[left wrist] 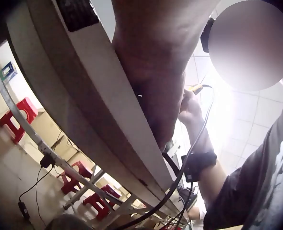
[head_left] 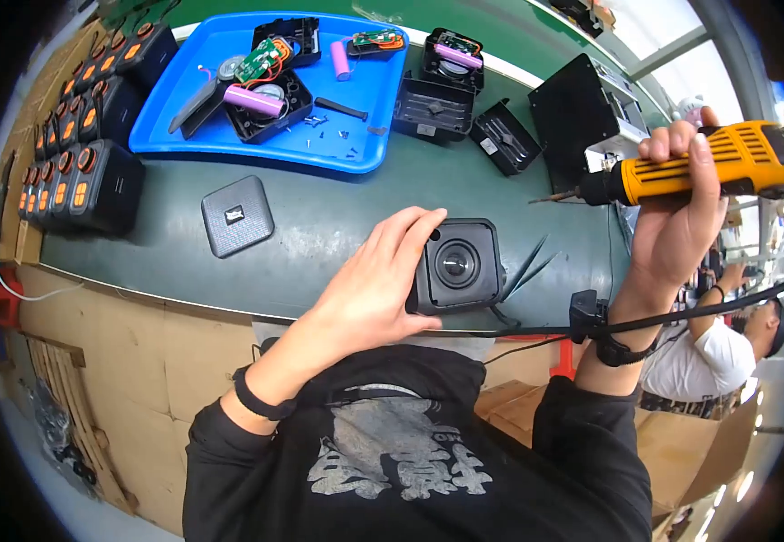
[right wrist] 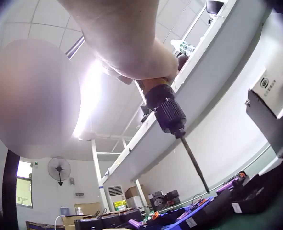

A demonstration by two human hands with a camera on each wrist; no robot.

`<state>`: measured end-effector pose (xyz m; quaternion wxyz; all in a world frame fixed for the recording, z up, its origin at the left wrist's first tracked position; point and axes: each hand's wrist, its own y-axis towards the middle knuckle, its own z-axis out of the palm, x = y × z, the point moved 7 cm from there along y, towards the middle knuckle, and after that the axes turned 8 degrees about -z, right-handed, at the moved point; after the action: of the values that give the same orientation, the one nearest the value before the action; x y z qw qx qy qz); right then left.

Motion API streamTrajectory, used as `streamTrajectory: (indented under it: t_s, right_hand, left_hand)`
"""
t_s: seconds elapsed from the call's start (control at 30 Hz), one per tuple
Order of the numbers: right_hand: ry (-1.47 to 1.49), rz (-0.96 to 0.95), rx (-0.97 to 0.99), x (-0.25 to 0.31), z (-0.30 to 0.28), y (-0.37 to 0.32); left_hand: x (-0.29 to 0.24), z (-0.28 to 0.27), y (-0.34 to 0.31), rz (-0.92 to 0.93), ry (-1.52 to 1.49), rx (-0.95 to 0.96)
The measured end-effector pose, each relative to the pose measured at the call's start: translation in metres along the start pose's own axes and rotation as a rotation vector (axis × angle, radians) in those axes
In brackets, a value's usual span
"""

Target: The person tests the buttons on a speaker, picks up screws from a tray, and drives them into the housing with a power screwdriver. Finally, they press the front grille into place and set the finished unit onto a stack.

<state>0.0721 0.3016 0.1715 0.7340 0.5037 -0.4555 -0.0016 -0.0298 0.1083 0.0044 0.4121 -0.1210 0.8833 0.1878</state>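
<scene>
My left hand [head_left: 365, 285] holds a square black speaker box [head_left: 482, 294] at the table's front edge, fingers along its upper side and thumb at the lower. The box's open face shows a round speaker cone [head_left: 457, 264]. In my right hand [head_left: 678, 221] is a yellow electric screwdriver [head_left: 735, 161], gripped by its body and raised right of the box. Its long thin bit points left, apart from the box; the right wrist view shows the black chuck [right wrist: 169, 114] and bit angled downward. A dark grille cover [head_left: 237, 217] lies left of my left hand. The left wrist view hides the speaker box.
A blue tray [head_left: 161, 122] holds opened housings, pink battery cells, circuit boards and screws. Black housing shells [head_left: 432, 110] lie right of it. Several finished-looking black boxes [head_left: 107, 194] stand at the left. A black cable [head_left: 699, 314] crosses my right forearm. Another person [head_left: 713, 361] sits at the right.
</scene>
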Motion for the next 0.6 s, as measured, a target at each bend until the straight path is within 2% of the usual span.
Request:
streamTrajectory:
  t_s: [0.07,0.13,0.17,0.23,0.27,0.33,0.37,0.4,0.47,0.53,0.6]
  right_hand:
    - [-0.014,-0.023,-0.009,-0.002,-0.015,-0.003]
    - [-0.067,-0.027,-0.154,0.001,-0.031,-0.007]
    - [-0.138,-0.043,-0.167,0.004,-0.039,-0.009]
    - [-0.170,-0.076,-0.226,0.011,-0.048,-0.013]
    - [-0.204,-0.099,-0.268,0.016,-0.052,-0.014]
    - [-0.231,-0.163,-0.286,0.023,-0.058,-0.017]
    - [-0.247,-0.185,-0.265,0.025,-0.063,-0.021]
    - [-0.262,-0.208,-0.242,0.029,-0.064,-0.026]
    - [-0.326,-0.233,-0.363,0.035,-0.064,-0.042]
    - [-0.419,-0.293,-0.479,0.043,-0.065,-0.060]
    - [-0.592,-0.346,-0.514,0.052,-0.056,-0.073]
  left_hand:
    - [0.001,0.003,0.002,0.007,-0.007,-0.026]
    - [0.004,0.001,0.003,-0.039,-0.053,-0.050]
    - [0.000,-0.001,0.004,-0.027,-0.038,-0.041]
    - [0.006,-0.006,0.004,-0.168,-0.118,-0.061]
    - [0.005,-0.007,0.003,-0.154,-0.104,-0.053]
    - [0.024,-0.003,-0.004,-0.412,-0.428,-0.006]
    - [0.023,-0.002,-0.006,-0.414,-0.689,0.012]
    - [0.022,-0.005,-0.007,-0.404,-0.671,0.019]
    - [0.025,-0.008,-0.010,-0.438,-0.986,0.026]
    - [0.024,-0.009,-0.012,-0.423,-1.052,0.029]
    - [0.023,-0.012,-0.015,-0.408,-1.168,-0.010]
